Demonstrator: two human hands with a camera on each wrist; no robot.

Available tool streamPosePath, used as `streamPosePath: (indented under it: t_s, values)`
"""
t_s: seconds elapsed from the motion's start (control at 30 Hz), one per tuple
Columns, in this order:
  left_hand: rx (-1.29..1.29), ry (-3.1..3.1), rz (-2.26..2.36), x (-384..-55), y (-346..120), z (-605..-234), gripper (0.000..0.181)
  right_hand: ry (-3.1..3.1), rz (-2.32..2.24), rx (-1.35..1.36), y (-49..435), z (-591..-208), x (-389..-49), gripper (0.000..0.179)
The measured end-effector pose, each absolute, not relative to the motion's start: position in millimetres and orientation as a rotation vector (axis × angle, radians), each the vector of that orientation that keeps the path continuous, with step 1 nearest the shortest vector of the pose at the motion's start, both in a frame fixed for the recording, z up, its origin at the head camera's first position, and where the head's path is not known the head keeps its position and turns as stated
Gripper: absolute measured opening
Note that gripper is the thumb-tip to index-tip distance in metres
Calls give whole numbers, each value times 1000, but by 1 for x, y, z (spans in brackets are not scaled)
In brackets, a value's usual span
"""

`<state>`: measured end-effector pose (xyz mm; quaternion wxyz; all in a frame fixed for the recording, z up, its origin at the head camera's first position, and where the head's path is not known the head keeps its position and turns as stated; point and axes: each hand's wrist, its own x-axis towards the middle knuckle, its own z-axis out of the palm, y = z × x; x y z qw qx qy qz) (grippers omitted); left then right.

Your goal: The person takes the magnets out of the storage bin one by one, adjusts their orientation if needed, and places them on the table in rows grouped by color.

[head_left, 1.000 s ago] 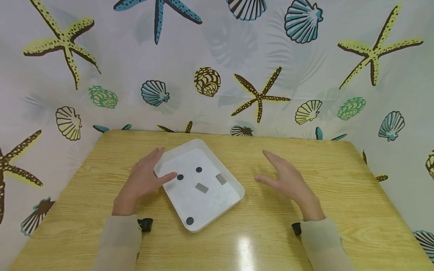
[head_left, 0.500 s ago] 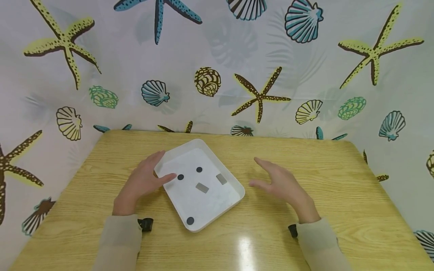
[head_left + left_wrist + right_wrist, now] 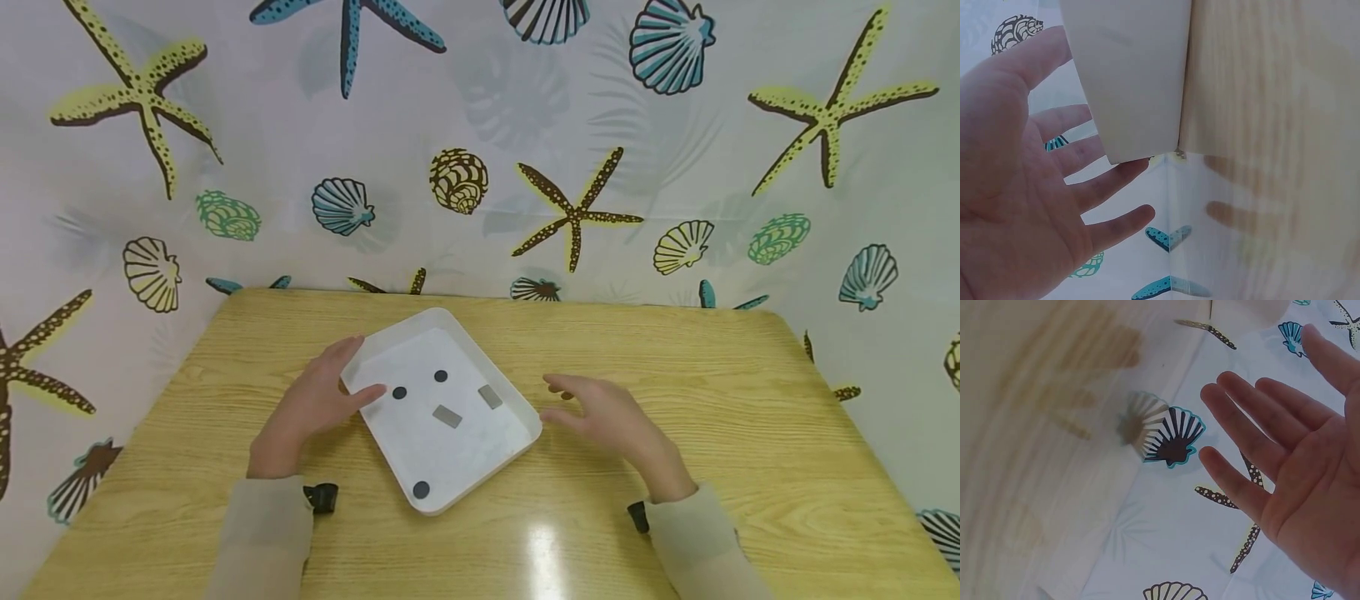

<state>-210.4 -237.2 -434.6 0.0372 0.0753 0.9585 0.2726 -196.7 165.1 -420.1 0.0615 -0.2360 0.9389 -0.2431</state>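
Note:
A white shallow rectangular tray sits at an angle on the wooden table, with black round spots and grey rectangles on its floor. At its left corner is my left hand, thumb over the rim and fingers spread along the outside. The left wrist view shows the tray's outer wall in front of some fingertips; whether they touch it I cannot tell. My right hand hovers by the tray's right corner, fingers extended and holding nothing. In the right wrist view its fingers are apart, and a bit of tray shows at the top.
The wooden table extends around the tray on all sides. Behind it and at both sides hangs a white cloth printed with shells and starfish. A black wrist strap piece sticks out by the left sleeve.
My right hand has moved left and slightly down towards the tray's right corner, its fingers closing in a little. The left hand and tray have stayed nearly still.

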Motion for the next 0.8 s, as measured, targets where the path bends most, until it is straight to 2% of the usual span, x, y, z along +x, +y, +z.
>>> streamPosePath:
  t_s: [0.27, 0.8]
  values:
    - [253, 2943, 846, -209, -237, -435, 88, 2798, -741, -714, 157, -422, -193, 50]
    - [252, 2935, 846, -211, -241, -436, 84, 2774, -704, -769, 154, -421, -190, 47]
